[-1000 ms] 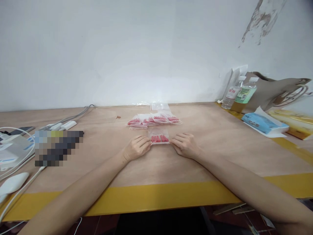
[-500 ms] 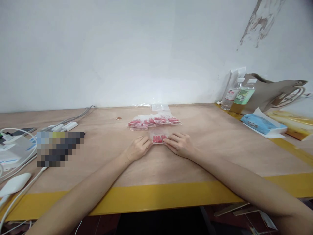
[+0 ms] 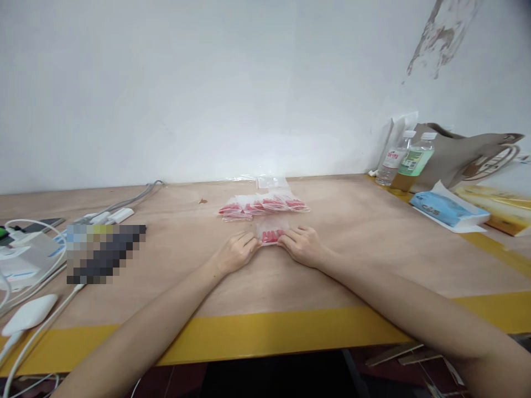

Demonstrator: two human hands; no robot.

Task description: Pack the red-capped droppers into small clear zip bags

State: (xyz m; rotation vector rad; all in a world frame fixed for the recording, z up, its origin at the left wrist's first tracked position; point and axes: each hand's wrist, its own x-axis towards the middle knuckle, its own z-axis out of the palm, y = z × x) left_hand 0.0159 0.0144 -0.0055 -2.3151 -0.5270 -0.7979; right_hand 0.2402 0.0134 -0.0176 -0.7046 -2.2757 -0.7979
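A small clear plastic bag [image 3: 271,225] with several red pieces along its near edge lies on the table in front of me. My left hand [image 3: 238,251] pinches its near left corner between curled fingers. At the near right corner, my right hand [image 3: 305,246] grips the bag, its fingers bent over the edge beside the red pieces. Just beyond sits a row of overlapping clear bags [image 3: 263,204], each holding red pieces. Behind the row, flat clear plastic bags [image 3: 271,182] lie against the wall.
White chargers and cables [image 3: 31,260] and a blurred-out dark object [image 3: 105,254] occupy the left side. On the right stand two bottles [image 3: 410,160], a grey bag [image 3: 460,155], a blue tissue pack [image 3: 450,209] and a yellow pack [image 3: 498,207]. Yellow tape [image 3: 282,334] runs along the front edge.
My right hand's fingers have curled in more tightly at the bag's corner. Both hands stay at the bag, and the whole view has shifted very slightly.
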